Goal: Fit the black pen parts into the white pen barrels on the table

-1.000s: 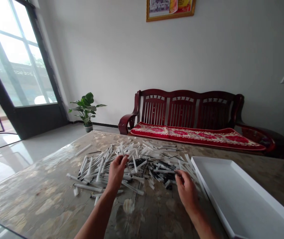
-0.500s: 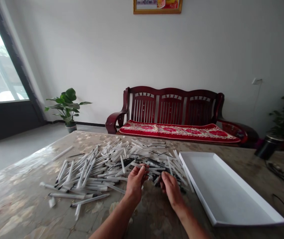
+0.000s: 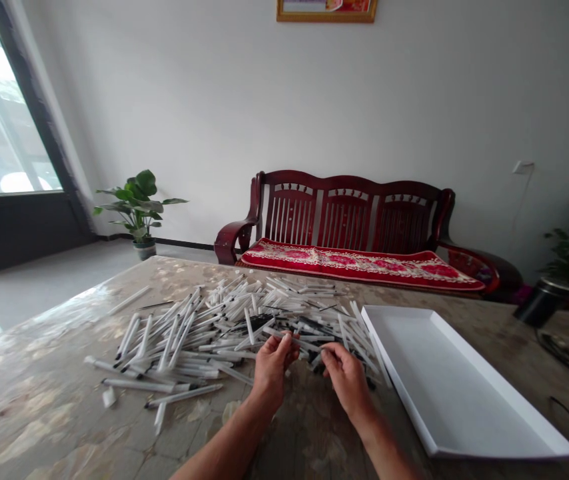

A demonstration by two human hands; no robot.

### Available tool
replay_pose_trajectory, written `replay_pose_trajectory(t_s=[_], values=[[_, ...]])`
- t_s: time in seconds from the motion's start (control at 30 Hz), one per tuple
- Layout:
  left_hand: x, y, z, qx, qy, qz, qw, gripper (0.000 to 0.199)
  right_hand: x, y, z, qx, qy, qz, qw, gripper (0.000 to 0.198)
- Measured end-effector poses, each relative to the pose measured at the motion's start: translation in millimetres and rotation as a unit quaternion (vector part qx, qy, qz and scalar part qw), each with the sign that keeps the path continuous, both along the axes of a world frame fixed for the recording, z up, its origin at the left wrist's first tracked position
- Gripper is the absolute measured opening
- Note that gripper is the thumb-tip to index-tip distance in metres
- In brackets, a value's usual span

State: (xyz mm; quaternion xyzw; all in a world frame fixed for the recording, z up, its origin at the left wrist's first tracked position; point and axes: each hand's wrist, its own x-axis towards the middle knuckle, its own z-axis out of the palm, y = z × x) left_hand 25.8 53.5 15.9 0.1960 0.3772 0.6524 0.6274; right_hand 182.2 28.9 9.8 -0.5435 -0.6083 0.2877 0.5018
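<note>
My left hand is closed on a white pen, whose barrel sticks out to the left of the thumb. My right hand sits just to the right, thumb and forefinger pinched near the pen's other end. Whatever lies between those right fingertips is too small to make out. Behind and around both hands spreads a loose heap of white pens with dark tips. Small black parts lie in the heap just beyond my fingers.
A shallow white tray stands on the patterned table at the right. Behind it are a black cylinder and a dark cable. Past the table's far edge stands a red wooden bench; a potted plant is at left.
My right hand's fingers have come up slightly to the far end of the held pen. My left hand keeps its hold. The whole view has shifted slightly.
</note>
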Motion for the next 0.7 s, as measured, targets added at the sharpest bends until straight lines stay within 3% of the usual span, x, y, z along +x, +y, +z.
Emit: replay_pose_trajectory(t_s=[0.1, 0.27, 0.5, 0.7], values=[[0.4, -0.1, -2.2, 0.002, -0.001, -0.006, 1.0, 0.051, -0.9, 1.2, -1.4, -0.037, 0.011, -0.005, 0.999, 0.045], [0.7, 0.4, -2.9, -0.002, -0.008, 0.0, 1.0, 0.05, -1.7, 1.1, 1.3, 0.012, 0.02, -0.024, 0.999, 0.031], [2.6, -1.4, -2.1, 0.005, -0.004, -0.009, 1.0, 0.052, -1.3, 0.7, 1.3, -0.033, 0.018, -0.024, 0.999, 0.047], [2.6, -2.4, -2.1, 0.011, 0.003, -0.001, 1.0, 0.048, -0.9, 2.4, 2.0, -0.004, 0.038, -0.034, 0.999, 0.042]])
